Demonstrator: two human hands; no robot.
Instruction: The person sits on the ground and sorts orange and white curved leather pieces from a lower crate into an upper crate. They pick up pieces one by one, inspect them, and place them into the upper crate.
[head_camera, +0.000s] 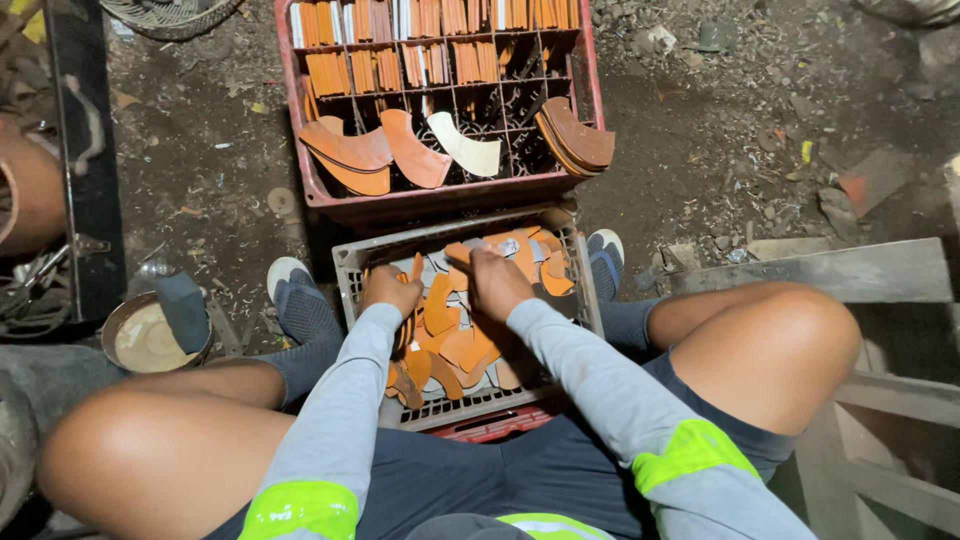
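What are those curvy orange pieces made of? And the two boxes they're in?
The curved orange pieces look like thin leather or stiff board: flat, matte and brown-orange, with one pale piece among them. It's hard to be sure. The grey crate and the red crate look like moulded plastic, with grid walls and dull, scuffed surfaces. Both hands, left and right, rest among the pieces.

red crate (330, 190): upper centre, holding curved orange pieces
round tin with pale paste (150, 340): left edge
woven basket (170, 15): top left
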